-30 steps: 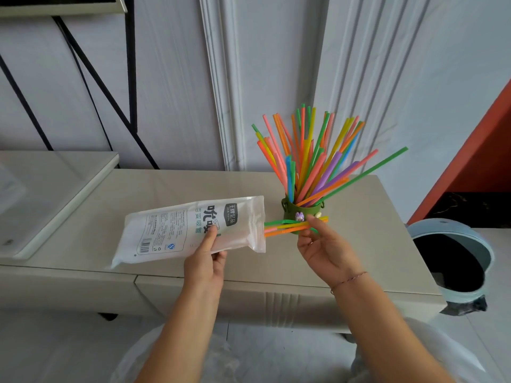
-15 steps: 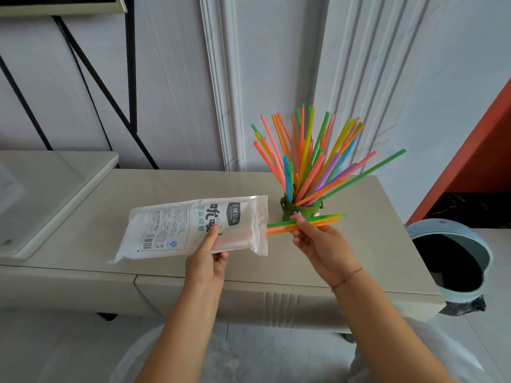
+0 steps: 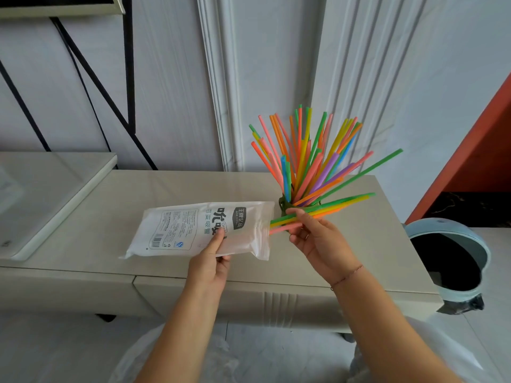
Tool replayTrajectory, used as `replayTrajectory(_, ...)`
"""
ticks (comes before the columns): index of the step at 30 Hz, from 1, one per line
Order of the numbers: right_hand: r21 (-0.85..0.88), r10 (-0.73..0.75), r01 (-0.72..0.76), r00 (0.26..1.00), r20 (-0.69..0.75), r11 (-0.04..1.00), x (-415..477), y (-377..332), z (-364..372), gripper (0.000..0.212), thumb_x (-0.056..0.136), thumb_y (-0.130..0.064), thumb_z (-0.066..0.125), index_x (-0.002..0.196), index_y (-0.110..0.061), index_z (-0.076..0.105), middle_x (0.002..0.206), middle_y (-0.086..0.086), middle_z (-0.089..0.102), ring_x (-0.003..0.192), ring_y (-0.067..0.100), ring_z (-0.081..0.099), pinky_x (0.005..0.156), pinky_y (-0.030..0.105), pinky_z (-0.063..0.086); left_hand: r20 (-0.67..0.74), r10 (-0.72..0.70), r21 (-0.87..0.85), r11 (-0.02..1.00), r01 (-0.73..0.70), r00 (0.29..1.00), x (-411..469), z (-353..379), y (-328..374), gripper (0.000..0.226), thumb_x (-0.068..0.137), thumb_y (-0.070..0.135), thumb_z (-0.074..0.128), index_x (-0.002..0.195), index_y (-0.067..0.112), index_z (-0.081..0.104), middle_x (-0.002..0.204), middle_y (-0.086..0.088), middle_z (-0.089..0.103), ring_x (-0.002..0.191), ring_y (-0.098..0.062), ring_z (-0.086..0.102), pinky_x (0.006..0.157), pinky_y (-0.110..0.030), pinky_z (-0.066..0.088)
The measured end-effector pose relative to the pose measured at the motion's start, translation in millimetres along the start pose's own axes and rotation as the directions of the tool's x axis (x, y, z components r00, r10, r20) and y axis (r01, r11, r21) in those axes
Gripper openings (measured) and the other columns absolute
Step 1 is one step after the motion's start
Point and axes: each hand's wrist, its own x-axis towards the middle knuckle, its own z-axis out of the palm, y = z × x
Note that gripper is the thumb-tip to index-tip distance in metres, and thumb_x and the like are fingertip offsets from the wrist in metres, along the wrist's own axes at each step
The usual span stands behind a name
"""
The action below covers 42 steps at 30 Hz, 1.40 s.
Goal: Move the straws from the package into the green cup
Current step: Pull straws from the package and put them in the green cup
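My left hand (image 3: 211,261) grips the white straw package (image 3: 193,230) from below, thumb on its printed face, open end facing right. My right hand (image 3: 318,239) pinches a small bundle of green, yellow, orange and pink straws (image 3: 343,204) drawn almost clear of the package mouth, lying nearly level and pointing right. Just behind my right hand stands the green cup (image 3: 282,203), mostly hidden, with several coloured straws (image 3: 307,158) fanning up out of it.
The beige cabinet top (image 3: 138,194) carries the cup. A lower glossy white table (image 3: 41,194) adjoins on the left. A light blue bin (image 3: 453,261) with a black liner stands at the right, beside an orange wall panel (image 3: 481,150).
My right hand has pulled the straw bundle further right out of the package, and its tips have risen slightly. The package stays held in my left hand, shifted a little right.
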Motion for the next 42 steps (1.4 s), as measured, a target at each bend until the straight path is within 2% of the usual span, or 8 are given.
replayTrajectory(6, -0.063, 0.01, -0.008, 0.999, 0.039, 0.998, -1, -3, -2, 0.014, 0.092, -0.007, 0.053, 0.092, -0.003, 0.066, 0.057, 0.003, 0.062, 0.056, 0.011, 0.059, 0.063, 0.024, 0.056, 0.073, -0.096, -0.012, 0.995, 0.097, 0.993, -5, 4, -2, 0.021, 0.085, -0.001, 0.064, 0.101, 0.013, 0.063, 0.081, -0.001, 0.075, 0.066, -0.008, 0.071, 0.043, -0.015, 0.047)
replayTrajectory(15, -0.202, -0.061, 0.066, 0.998, 0.031, 0.977, -2, -1, 3, 0.015, 0.089, -0.013, 0.059, 0.098, -0.003, 0.066, 0.061, 0.002, 0.064, 0.058, 0.011, 0.06, 0.062, 0.023, 0.053, 0.068, -0.092, 0.029, 0.995, 0.091, 0.993, -3, 5, -3, 0.018, 0.086, 0.001, 0.063, 0.097, 0.015, 0.063, 0.075, 0.001, 0.074, 0.058, -0.006, 0.068, 0.039, -0.013, 0.042)
replayTrajectory(21, -0.233, -0.149, 0.13, 0.987, -0.066, 0.964, 0, -7, -1, 0.01, 0.088, -0.011, 0.061, 0.09, -0.004, 0.066, 0.061, 0.004, 0.067, 0.057, 0.014, 0.064, 0.06, 0.025, 0.056, 0.026, -0.079, 0.019, 0.997, 0.078, 0.997, 0, 1, 2, 0.017, 0.084, 0.003, 0.066, 0.097, 0.014, 0.063, 0.09, -0.003, 0.07, 0.06, -0.006, 0.067, 0.039, -0.014, 0.042)
replayTrajectory(25, -0.261, -0.275, 0.22, 0.94, -0.2, 0.94, 4, -29, -17, 0.008, 0.088, -0.009, 0.061, 0.082, -0.004, 0.063, 0.054, 0.001, 0.065, 0.047, 0.009, 0.061, 0.054, 0.019, 0.054, -0.069, -0.06, 0.027, 0.998, 0.062, 0.996, 7, -7, 7, 0.011, 0.084, 0.007, 0.068, 0.088, 0.014, 0.061, 0.082, 0.001, 0.066, 0.057, -0.004, 0.061, 0.037, -0.013, 0.038)
replayTrajectory(30, -0.373, -0.427, 0.302, 0.846, -0.319, 0.877, 10, -56, -30, 0.007, 0.09, -0.009, 0.06, 0.083, -0.006, 0.061, 0.067, 0.011, 0.061, 0.045, 0.006, 0.061, 0.055, 0.017, 0.055, -0.1, -0.072, 0.038, 0.996, 0.076, 0.992, 9, -8, 6, 0.01, 0.084, 0.008, 0.068, 0.083, 0.014, 0.06, 0.063, 0.005, 0.067, 0.064, -0.005, 0.057, 0.036, -0.013, 0.037)
replayTrajectory(36, -0.476, -0.512, 0.326, 0.789, -0.338, 0.817, 19, -74, -30, 0.011, 0.09, -0.013, 0.06, 0.095, -0.003, 0.061, 0.069, 0.008, 0.064, 0.047, 0.006, 0.064, 0.058, 0.018, 0.056, -0.096, -0.063, 0.038, 0.997, 0.066, 0.993, 10, -8, 5, 0.011, 0.084, 0.008, 0.068, 0.083, 0.015, 0.06, 0.058, 0.007, 0.068, 0.049, -0.001, 0.06, 0.036, -0.013, 0.037)
replayTrajectory(39, -0.519, -0.531, 0.312, 0.772, -0.35, 0.796, 20, -81, -30, 0.012, 0.091, -0.015, 0.06, 0.098, -0.005, 0.062, 0.069, 0.005, 0.065, 0.049, 0.005, 0.065, 0.064, 0.022, 0.058, -0.103, -0.069, 0.04, 0.997, 0.073, 0.992, 12, -10, 5, 0.011, 0.084, 0.008, 0.069, 0.084, 0.015, 0.061, 0.061, 0.007, 0.068, 0.058, -0.003, 0.06, 0.036, -0.013, 0.038)
replayTrajectory(42, -0.605, -0.533, 0.266, 0.784, -0.317, 0.75, 21, -83, -30, 0.008, 0.091, -0.017, 0.059, 0.093, -0.01, 0.063, 0.07, 0.003, 0.066, 0.05, 0.004, 0.065, 0.063, 0.019, 0.056, -0.106, -0.069, 0.042, 0.996, 0.074, 0.992, 13, -11, 5, 0.011, 0.084, 0.009, 0.069, 0.085, 0.016, 0.061, 0.066, 0.006, 0.068, 0.062, -0.004, 0.059, 0.036, -0.013, 0.038)
